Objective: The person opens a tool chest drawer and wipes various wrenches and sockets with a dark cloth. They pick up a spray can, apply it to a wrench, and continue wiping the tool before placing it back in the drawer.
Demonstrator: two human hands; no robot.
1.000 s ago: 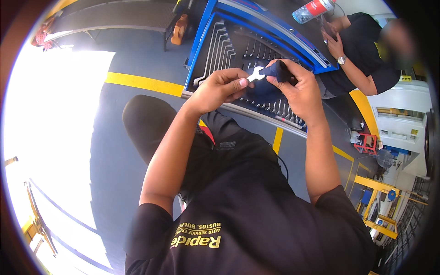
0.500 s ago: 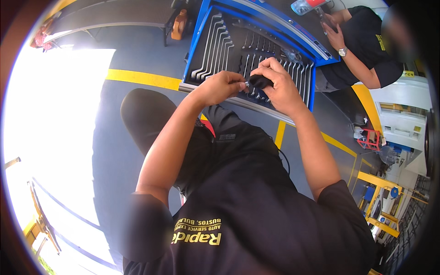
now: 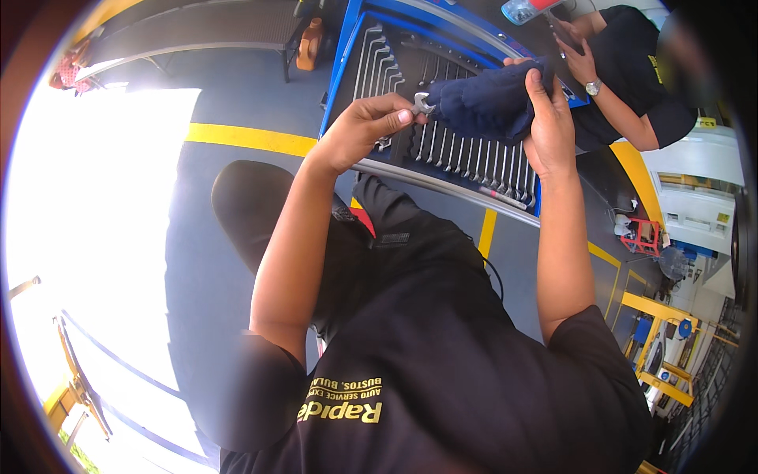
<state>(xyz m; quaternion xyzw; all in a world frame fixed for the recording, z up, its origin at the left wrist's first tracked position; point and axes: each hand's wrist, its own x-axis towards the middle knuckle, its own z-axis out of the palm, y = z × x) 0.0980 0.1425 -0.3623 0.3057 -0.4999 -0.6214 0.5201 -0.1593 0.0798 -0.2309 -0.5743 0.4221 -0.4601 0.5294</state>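
Note:
Between thumb and fingers, my left hand (image 3: 359, 133) pinches a wrench (image 3: 424, 103) near its silvery open-ended head. Most of the wrench's length is hidden in a dark blue cloth (image 3: 483, 104). My right hand (image 3: 551, 126) grips the cloth's far end, thumb on the near side and fingers mostly behind it. Both hands are raised over a blue drawer (image 3: 466, 195), whose front edge runs just below them. Rows of wrenches (image 3: 466, 158) lie in its dark tray, partly covered by the cloth and my hands.
Beyond the drawer at right, another person's hands (image 3: 583, 65) hold a dark object, near a red-and-clear container (image 3: 525, 9). An orange-brown jug (image 3: 309, 45) stands on the floor beside a long bench (image 3: 189, 35). A yellow floor line (image 3: 253, 137) runs at left.
My right hand has moved right and away from my left, drawing the bunched cloth out along the wrench. The wrench's open head now shows at my left fingers.

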